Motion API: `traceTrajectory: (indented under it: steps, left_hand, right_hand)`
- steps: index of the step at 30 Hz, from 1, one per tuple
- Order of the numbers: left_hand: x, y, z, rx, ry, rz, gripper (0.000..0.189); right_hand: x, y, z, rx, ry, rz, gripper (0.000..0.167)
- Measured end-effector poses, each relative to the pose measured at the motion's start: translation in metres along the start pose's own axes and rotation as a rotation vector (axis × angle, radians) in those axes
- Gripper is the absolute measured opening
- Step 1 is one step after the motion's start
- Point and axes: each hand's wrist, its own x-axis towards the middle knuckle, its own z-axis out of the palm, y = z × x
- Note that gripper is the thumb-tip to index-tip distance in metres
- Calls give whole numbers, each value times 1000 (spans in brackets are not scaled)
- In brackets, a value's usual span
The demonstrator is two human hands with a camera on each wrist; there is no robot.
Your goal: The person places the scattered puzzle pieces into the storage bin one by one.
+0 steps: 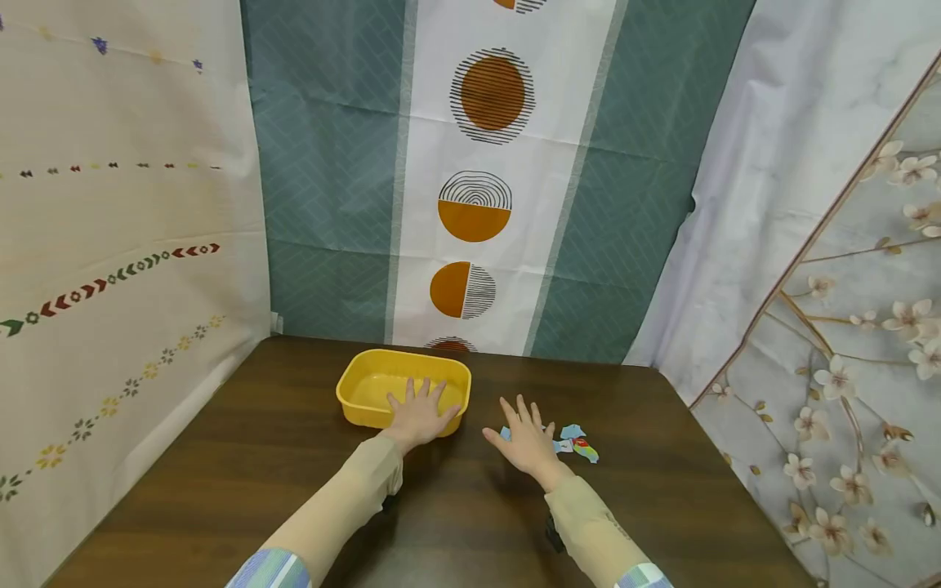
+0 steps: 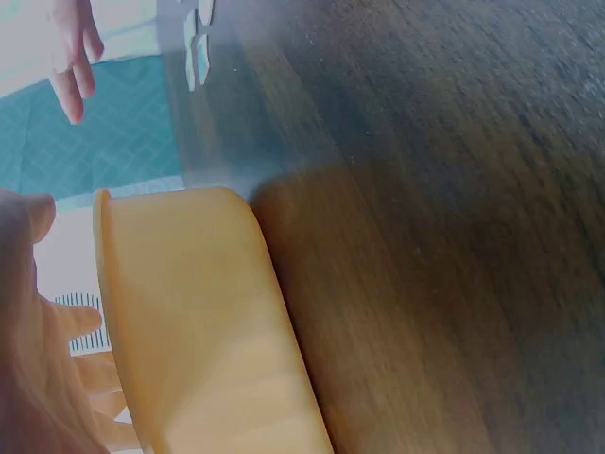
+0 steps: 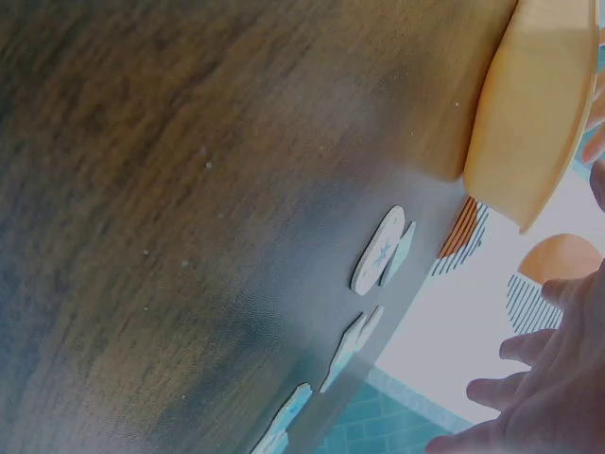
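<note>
My left hand [image 1: 421, 416] hovers over the near side of a yellow plastic tub [image 1: 353, 406], fingers spread and holding nothing. In the left wrist view the tub's outer wall [image 2: 198, 312] stands right beside that hand. My right hand [image 1: 528, 441] is held palm down above the table with its fingers spread. Beneath and beside it lie several flat, light-blue puzzle-like pieces [image 1: 572, 432], one of them with red, yellow and green [image 1: 586, 449]. The hand partly hides them in the head view. From the right wrist, the thin pieces [image 3: 380, 251] lie flat on the wood, apart from the fingers.
A dark brown wooden table [image 1: 456, 523] carries the tub and the pieces. Behind it hangs a green and white curtain [image 1: 331, 204] with orange circles. Patterned cloths flank the table, an embroidered one [image 1: 132, 327] on the left and a floral one [image 1: 845, 425] on the right.
</note>
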Motion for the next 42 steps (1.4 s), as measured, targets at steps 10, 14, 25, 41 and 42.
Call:
traceTrajectory:
  steps: [10, 14, 25, 41, 42]
  left_hand:
    - [11, -11, -16, -155, 44, -5, 66]
    - [15, -24, -29, -197, 57, -11, 68]
    - [21, -69, -72, -345, 116, 19, 75]
    - [23, -152, -88, -744, -137, -201, 85]
    - [22, -157, -87, -781, -157, -217, 85]
  right_hand:
    - [1, 2, -2, 14, 8, -3, 82]
    - [0, 5, -1, 19, 12, 3, 82]
    - [3, 8, -4, 32, 19, 1, 82]
    - [1, 18, -3, 24, 39, 5, 79]
    - [2, 19, -2, 26, 41, 7, 79]
